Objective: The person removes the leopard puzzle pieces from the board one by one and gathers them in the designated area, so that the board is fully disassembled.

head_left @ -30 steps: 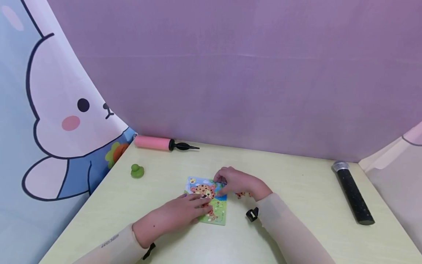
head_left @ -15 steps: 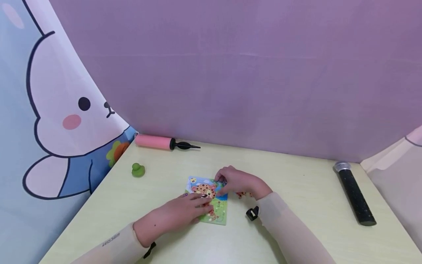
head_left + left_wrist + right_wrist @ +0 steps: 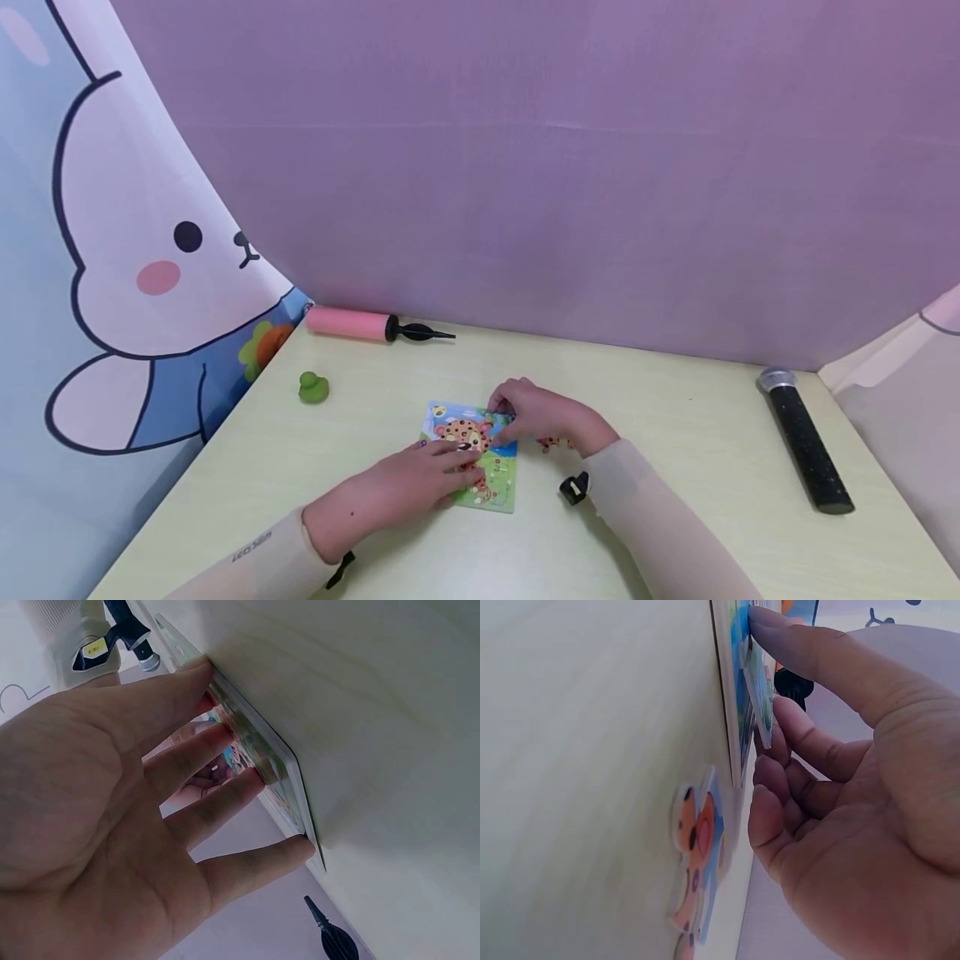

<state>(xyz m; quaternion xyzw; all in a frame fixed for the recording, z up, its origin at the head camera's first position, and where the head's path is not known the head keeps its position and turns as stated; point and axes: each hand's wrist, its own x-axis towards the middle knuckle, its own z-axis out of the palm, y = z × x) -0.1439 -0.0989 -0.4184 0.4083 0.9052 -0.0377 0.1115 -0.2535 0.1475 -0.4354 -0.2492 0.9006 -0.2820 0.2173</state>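
A small jigsaw puzzle (image 3: 498, 493) with a spotted leopard cub on it lies on the table in front of me. My left hand (image 3: 408, 486) rests on its lower left part, straight fingertips pressing its face, as the left wrist view also shows. At the upper right corner, my right hand (image 3: 542, 414) pinches a puzzle piece (image 3: 760, 701) between thumb and curled fingers. That piece sits tilted over the puzzle's surface, one edge raised. Loose spotted puzzle pieces (image 3: 696, 859) lie on the table beside the puzzle, partly hidden under my right wrist in the head view.
A green toy duck (image 3: 313, 388) sits to the left on the table. Behind it lies a pink hand pump (image 3: 348, 323) with a black nozzle. A black microphone (image 3: 806, 442) is at the far right. A purple cloth (image 3: 525, 183) hangs along the back edge.
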